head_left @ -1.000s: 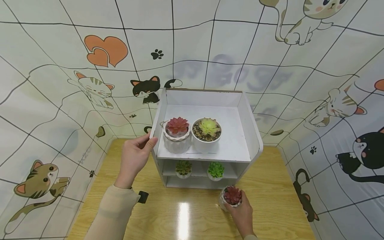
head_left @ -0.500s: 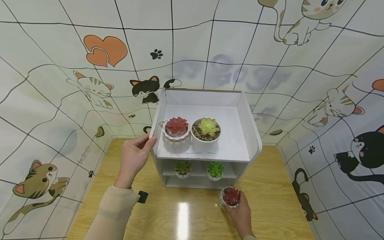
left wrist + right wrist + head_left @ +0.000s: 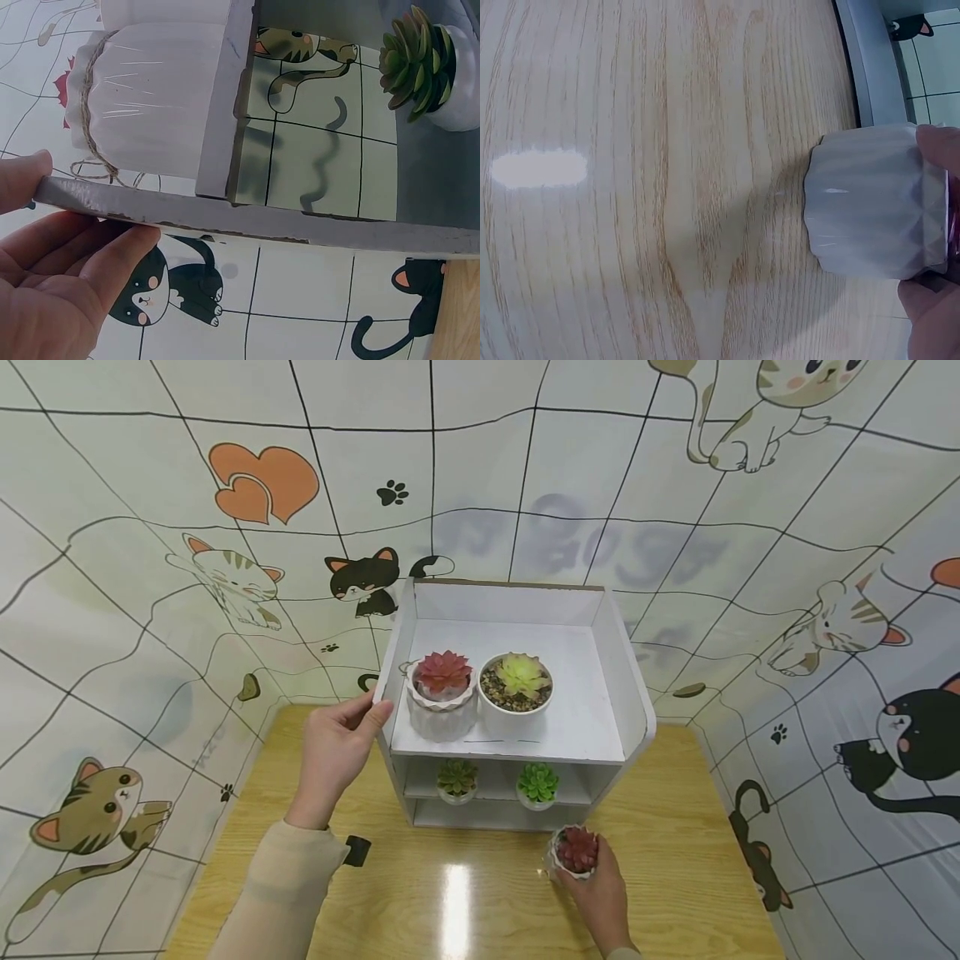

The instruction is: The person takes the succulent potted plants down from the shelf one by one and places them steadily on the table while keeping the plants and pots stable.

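Observation:
My left hand [image 3: 339, 758] pinches the left side panel of a white shelf unit [image 3: 570, 693], thumb on one face and fingers on the other in the left wrist view. Near the shelf's front right corner, my right hand [image 3: 602, 897] grips a white fluted pot [image 3: 874, 202] holding a dark red succulent [image 3: 577, 849]. On the top shelf stand a red succulent [image 3: 443, 672] in a white scalloped pot tied with twine and a yellow-green succulent [image 3: 522, 675] in a round white pot. Below them sit two small potted succulents, one dull green [image 3: 457, 777], one bright green [image 3: 538, 782].
The shelf stands on a wood-grain table [image 3: 675, 827]. A small black square [image 3: 357, 851] shows beside the left sleeve. Behind and on both sides hangs a white grid-patterned sheet [image 3: 480, 468] printed with cats and hearts.
Almost nothing differs. The right hand and its potted succulent have shifted very slightly left in the head view; the left hand stays on the shelf panel.

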`<state>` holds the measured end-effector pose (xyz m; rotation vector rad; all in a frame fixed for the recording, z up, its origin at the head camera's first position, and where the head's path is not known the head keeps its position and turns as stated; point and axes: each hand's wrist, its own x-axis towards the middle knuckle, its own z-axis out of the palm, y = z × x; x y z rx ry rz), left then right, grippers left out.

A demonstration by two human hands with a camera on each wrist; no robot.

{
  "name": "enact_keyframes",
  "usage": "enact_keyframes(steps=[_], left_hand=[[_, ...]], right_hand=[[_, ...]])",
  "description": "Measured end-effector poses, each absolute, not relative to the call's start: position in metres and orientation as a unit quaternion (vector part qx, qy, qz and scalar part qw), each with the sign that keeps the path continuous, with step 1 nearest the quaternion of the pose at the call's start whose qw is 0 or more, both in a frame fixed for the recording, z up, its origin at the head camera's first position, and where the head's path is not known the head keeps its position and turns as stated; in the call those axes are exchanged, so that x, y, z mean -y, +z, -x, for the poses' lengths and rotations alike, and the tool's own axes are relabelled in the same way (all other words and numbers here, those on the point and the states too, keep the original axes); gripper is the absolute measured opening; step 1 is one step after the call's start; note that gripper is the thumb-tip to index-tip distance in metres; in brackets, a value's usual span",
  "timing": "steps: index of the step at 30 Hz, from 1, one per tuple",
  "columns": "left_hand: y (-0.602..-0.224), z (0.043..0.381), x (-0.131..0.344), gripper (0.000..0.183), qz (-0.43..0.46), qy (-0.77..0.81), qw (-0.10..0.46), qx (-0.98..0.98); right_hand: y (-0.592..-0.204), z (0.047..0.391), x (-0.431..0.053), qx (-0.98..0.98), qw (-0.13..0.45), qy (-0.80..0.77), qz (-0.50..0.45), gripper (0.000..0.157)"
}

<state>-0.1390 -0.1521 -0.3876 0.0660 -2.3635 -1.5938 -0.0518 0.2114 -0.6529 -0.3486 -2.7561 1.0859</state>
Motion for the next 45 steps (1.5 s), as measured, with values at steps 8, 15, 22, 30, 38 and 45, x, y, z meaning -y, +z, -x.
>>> enact_keyframes(steps=[8, 15, 22, 30, 38, 45], left_hand=[[-0.388, 0.139, 0.153, 0.038, -0.022, -0.548, 0.139, 0.825], [-0.389, 0.139, 0.154, 0.038, -0.016, -0.552, 0.14, 0.822], [-0.39, 0.14, 0.154, 0.038, -0.018, -0.557, 0.137, 0.819], [-0.39, 0.14, 0.154, 0.038, -0.02, -0.56, 0.138, 0.816], [-0.389, 0.14, 0.155, 0.038, -0.02, -0.56, 0.141, 0.816], [-0.389, 0.14, 0.154, 0.038, -0.023, -0.562, 0.14, 0.815]], right_hand=[[-0.648, 0.052, -0.218, 0.924, 0.052, 0.362, 0.109, 0.089], [-0.633, 0.053, -0.225, 0.924, 0.029, 0.371, 0.09, 0.088], [-0.616, 0.05, -0.227, 0.926, 0.069, 0.367, 0.061, 0.083], [-0.591, 0.048, -0.225, 0.921, 0.152, 0.358, 0.003, 0.072], [-0.566, 0.052, -0.222, 0.902, 0.235, 0.36, -0.04, 0.052], [-0.535, 0.057, -0.215, 0.87, 0.292, 0.382, -0.11, 0.048]])
